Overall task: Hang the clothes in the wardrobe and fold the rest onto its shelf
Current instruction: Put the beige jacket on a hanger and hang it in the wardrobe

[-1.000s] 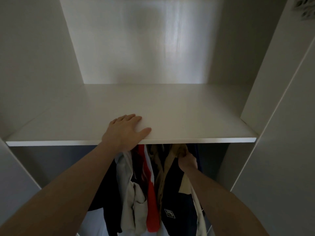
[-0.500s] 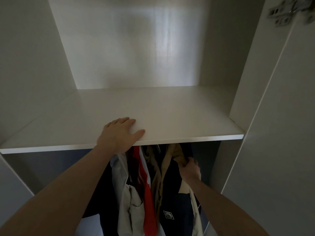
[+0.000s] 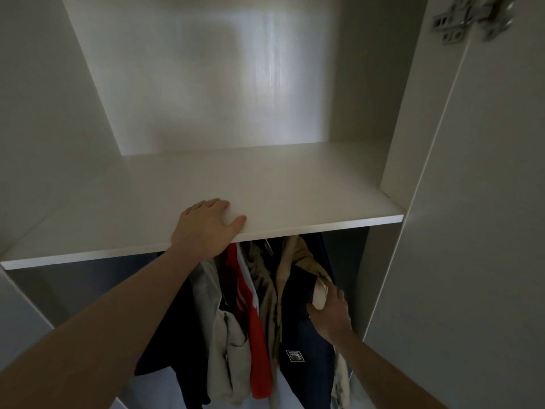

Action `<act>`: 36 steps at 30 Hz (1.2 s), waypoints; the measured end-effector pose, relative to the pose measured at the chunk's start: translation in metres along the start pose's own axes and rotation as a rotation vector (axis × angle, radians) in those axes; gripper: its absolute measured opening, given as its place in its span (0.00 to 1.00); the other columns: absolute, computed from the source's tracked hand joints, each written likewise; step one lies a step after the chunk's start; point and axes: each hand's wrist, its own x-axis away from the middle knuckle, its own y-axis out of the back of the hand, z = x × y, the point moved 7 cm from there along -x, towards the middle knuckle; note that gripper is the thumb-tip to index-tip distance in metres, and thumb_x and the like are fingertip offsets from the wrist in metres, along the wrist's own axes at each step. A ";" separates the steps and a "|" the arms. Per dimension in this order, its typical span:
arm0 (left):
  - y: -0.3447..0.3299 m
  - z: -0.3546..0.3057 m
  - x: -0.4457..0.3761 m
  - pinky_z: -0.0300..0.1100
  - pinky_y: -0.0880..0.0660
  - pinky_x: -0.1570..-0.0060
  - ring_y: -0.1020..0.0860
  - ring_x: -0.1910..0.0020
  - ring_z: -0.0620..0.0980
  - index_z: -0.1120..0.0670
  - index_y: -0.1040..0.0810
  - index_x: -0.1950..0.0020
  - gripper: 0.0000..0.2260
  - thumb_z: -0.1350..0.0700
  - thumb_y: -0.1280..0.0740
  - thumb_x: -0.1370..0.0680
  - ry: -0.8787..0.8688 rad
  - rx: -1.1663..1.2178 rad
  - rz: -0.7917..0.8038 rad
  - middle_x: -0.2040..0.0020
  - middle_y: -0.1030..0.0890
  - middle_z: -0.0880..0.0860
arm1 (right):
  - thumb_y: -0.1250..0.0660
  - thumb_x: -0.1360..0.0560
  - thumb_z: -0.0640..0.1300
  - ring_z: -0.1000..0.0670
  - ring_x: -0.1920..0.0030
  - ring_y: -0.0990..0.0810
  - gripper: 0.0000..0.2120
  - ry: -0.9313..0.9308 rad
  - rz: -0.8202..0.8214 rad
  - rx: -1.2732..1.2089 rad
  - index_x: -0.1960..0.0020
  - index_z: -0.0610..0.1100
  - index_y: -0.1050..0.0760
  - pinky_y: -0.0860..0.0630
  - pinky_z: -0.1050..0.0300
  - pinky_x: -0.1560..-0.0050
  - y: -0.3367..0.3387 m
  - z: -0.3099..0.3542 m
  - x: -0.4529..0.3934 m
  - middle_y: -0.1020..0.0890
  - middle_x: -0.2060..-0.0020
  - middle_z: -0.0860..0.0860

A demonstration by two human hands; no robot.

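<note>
Now that my right hand (image 3: 330,315) has dropped from up near the rail to the shoulder of the dark jacket (image 3: 298,329), fingers loose against a pale fold and pinching nothing, I judge that garment hung. The hanging clothes (image 3: 250,305) sit bunched under the shelf (image 3: 265,184) (nothing folded lies on it). My left hand (image 3: 206,228) stays flat on the shelf's front edge, fingers straight. A hinge (image 3: 469,19) has come fully into view at the top right.

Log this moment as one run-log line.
left hand: flat on shelf | right hand: open, touching hung navy jacket
</note>
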 end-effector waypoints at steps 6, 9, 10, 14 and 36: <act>0.006 -0.004 0.016 0.53 0.34 0.28 0.33 0.25 0.53 0.47 0.27 0.26 0.31 0.30 0.46 0.21 -0.117 0.037 -0.111 0.22 0.31 0.47 | 0.25 0.24 0.46 0.52 0.35 0.26 0.35 0.004 -0.028 -0.260 0.21 0.47 0.37 0.28 0.56 0.34 0.024 0.022 0.094 0.31 0.28 0.50; 0.012 -0.015 0.031 0.53 0.32 0.29 0.31 0.27 0.56 0.50 0.23 0.29 0.30 0.33 0.45 0.21 -0.246 0.058 -0.159 0.24 0.28 0.52 | 0.26 0.24 0.48 0.53 0.35 0.25 0.32 0.013 -0.050 -0.199 0.23 0.50 0.34 0.27 0.57 0.37 0.036 0.025 0.143 0.28 0.30 0.53; 0.015 -0.019 0.037 0.54 0.32 0.28 0.29 0.28 0.57 0.51 0.22 0.31 0.29 0.34 0.44 0.21 -0.297 0.090 -0.174 0.25 0.26 0.53 | 0.26 0.24 0.49 0.53 0.35 0.25 0.31 0.013 -0.069 -0.172 0.24 0.51 0.32 0.26 0.57 0.37 0.042 0.027 0.158 0.27 0.31 0.54; 0.014 -0.051 0.087 0.60 0.38 0.25 0.28 0.29 0.56 0.52 0.20 0.36 0.22 0.41 0.37 0.23 -0.509 0.325 -0.153 0.28 0.24 0.52 | 0.27 0.23 0.52 0.61 0.41 0.24 0.22 0.003 -0.157 -0.114 0.32 0.62 0.29 0.28 0.65 0.44 0.063 0.036 0.221 0.25 0.41 0.65; -0.043 -0.283 0.523 0.29 0.37 0.32 0.32 0.31 0.31 0.40 0.20 0.39 0.13 0.48 0.27 0.23 -1.303 0.669 0.742 0.33 0.28 0.31 | 0.32 0.26 0.63 0.70 0.34 0.30 0.22 -0.510 -0.780 -0.088 0.33 0.70 0.31 0.29 0.65 0.37 0.173 -0.074 0.699 0.31 0.33 0.76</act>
